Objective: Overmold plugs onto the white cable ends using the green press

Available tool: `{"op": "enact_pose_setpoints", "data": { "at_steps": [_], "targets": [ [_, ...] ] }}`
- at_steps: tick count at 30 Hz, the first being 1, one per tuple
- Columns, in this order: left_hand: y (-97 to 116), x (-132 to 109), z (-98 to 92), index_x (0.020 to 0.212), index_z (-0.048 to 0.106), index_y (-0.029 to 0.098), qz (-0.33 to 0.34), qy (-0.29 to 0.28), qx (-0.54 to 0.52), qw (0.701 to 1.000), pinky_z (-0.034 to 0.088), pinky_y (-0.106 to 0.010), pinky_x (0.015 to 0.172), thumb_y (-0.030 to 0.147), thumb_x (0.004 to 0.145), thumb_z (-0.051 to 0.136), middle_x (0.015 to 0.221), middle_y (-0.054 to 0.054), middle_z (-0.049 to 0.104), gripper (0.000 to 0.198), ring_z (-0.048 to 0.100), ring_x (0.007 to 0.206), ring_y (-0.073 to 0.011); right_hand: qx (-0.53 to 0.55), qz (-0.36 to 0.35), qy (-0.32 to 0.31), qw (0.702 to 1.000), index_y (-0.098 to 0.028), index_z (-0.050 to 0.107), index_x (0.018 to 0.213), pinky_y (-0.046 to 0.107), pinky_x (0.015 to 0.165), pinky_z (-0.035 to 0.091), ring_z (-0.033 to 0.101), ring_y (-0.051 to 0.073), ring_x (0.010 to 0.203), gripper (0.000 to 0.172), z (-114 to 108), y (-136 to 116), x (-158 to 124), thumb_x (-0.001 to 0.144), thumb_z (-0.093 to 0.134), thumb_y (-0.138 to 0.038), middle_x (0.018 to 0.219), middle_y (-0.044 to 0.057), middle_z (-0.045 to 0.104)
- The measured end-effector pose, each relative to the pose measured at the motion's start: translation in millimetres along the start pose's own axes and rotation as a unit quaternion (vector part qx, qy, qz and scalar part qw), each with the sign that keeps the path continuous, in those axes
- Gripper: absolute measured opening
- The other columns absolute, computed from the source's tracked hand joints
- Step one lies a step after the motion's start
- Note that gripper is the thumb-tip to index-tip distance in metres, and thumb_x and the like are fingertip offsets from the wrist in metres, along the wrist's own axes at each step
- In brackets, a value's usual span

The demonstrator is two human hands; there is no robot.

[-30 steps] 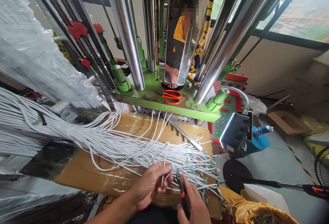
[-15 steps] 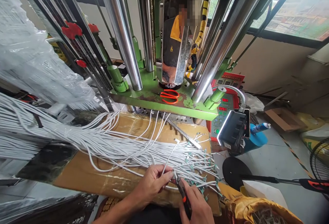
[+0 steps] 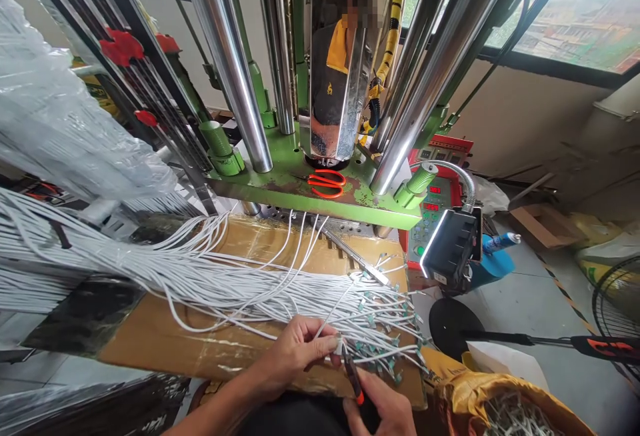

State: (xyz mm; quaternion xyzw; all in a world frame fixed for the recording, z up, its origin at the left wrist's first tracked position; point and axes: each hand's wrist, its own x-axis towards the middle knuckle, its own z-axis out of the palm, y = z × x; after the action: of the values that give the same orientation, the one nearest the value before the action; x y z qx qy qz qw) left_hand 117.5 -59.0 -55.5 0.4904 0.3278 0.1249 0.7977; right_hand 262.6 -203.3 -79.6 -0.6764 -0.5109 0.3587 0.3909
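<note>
My left hand is closed on a white cable, pinching it close to its small white connector end. In my right hand is a pair of cutting pliers with black and orange handles. The jaws of the pliers are at the connector end, right beside my left fingertips; whether they bite on it is too small to tell. Under and beyond both hands lies a thick bundle of white cables, many with small green-and-white ends spread out at the right.
A green press plate between steel columns stands ahead, with orange-handled scissors on it. A metal bar lies on the brown cardboard. At the right are a lamp, a control panel and a yellow sack of scraps.
The view has shifted slightly. My right hand's fingers have loosened a little around the plier handles, while my left hand keeps its pinch on the cable near the jaws.
</note>
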Motion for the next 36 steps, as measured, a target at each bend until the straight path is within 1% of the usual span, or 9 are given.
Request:
{"op": "enact_pose_setpoints", "data": {
  "at_steps": [2,3,8,15,19,25,29,32,36],
  "targets": [
    [2.5,0.7,0.6,0.071,0.072,0.012,0.023,0.003,0.049,0.999,0.036,-0.021,0.058,0.043,0.081,0.064,0.067,-0.005,0.064,0.033,0.05,0.062,-0.0126,-0.037,-0.026,0.076,0.996,-0.021,0.071,0.105,0.025,0.074,0.053,0.069,0.021,0.08,0.029,4.1,0.6,-2.2,0.081,0.056,-0.028,0.089,0.007,0.074],
    [3.9,1.1,1.6,0.07,0.072,0.012,0.035,0.006,0.067,0.997,0.038,-0.022,0.063,0.041,0.082,0.063,0.068,-0.005,0.064,0.032,0.053,0.066,-0.0144,-0.04,-0.03,0.084,0.995,-0.021,0.07,0.107,0.024,0.076,0.053,0.07,0.021,0.083,0.03,5.5,0.4,-3.0,0.081,0.055,-0.026,0.092,0.007,0.074],
    [8.0,3.2,9.6,0.072,0.071,0.012,0.062,-0.005,0.051,0.997,0.041,-0.023,0.068,0.039,0.085,0.06,0.071,-0.005,0.066,0.031,0.056,0.071,-0.0165,-0.02,-0.015,0.052,0.998,-0.023,0.067,0.112,0.025,0.085,0.052,0.068,0.021,0.096,0.035,3.5,-1.4,-5.5,0.08,0.054,-0.025,0.104,0.005,0.072],
    [3.8,2.2,14.2,0.089,0.076,0.014,0.093,0.002,0.109,0.99,0.043,-0.025,0.072,0.042,0.088,0.057,0.08,-0.007,0.07,0.033,0.058,0.079,-0.0204,-0.096,-0.037,0.129,0.986,-0.023,0.057,0.127,0.022,0.082,0.052,0.067,0.018,0.092,0.047,9.5,13.2,-12.1,0.081,0.05,-0.018,0.102,0.006,0.068],
    [5.5,0.8,14.0,0.096,0.076,0.017,0.118,-0.004,0.148,0.982,0.042,-0.025,0.071,0.041,0.09,0.054,0.08,-0.006,0.07,0.033,0.058,0.078,-0.0205,-0.12,-0.034,0.126,0.984,-0.024,0.055,0.13,0.022,0.083,0.051,0.066,0.019,0.096,0.049,14.5,19.2,-14.7,0.082,0.048,-0.016,0.105,0.006,0.067],
    [4.3,3.0,9.6,0.084,0.076,0.014,0.089,-0.046,0.148,0.984,0.038,-0.024,0.066,0.045,0.088,0.055,0.073,-0.006,0.067,0.038,0.053,0.07,-0.018,-0.175,-0.037,0.116,0.977,-0.023,0.056,0.129,0.027,0.076,0.054,0.066,0.02,0.079,0.048,9.0,20.1,-14.9,0.082,0.048,-0.018,0.092,0.007,0.068],
    [-1.3,3.7,11.2,0.088,0.076,0.013,0.068,-0.061,0.082,0.992,0.039,-0.024,0.068,0.044,0.087,0.057,0.076,-0.006,0.067,0.036,0.054,0.072,-0.0178,-0.112,-0.038,0.096,0.988,-0.021,0.067,0.111,0.026,0.075,0.053,0.068,0.02,0.08,0.032,3.6,11.6,-11.0,0.086,0.047,-0.028,0.089,0.008,0.071],
    [-5.5,4.1,13.9,0.086,0.076,0.014,0.061,-0.056,0.071,0.994,0.035,-0.022,0.061,0.044,0.088,0.057,0.072,-0.004,0.064,0.035,0.049,0.064,-0.0141,-0.027,0.007,0.076,0.997,-0.021,0.071,0.1,0.025,0.075,0.053,0.068,0.021,0.081,0.032,2.6,3.2,-9.6,0.087,0.05,-0.041,0.085,0.007,0.072],
    [-4.1,6.2,14.8,0.089,0.076,0.019,0.123,0.022,0.099,0.987,0.04,-0.023,0.072,0.041,0.086,0.06,0.079,-0.005,0.063,0.028,0.053,0.076,-0.0171,0.067,0.117,0.098,0.986,-0.018,0.071,0.089,0.025,0.065,0.051,0.063,0.018,0.065,0.041,2.5,-8.0,-4.3,0.078,0.059,-0.056,0.068,0.003,0.066]
  ]
}}
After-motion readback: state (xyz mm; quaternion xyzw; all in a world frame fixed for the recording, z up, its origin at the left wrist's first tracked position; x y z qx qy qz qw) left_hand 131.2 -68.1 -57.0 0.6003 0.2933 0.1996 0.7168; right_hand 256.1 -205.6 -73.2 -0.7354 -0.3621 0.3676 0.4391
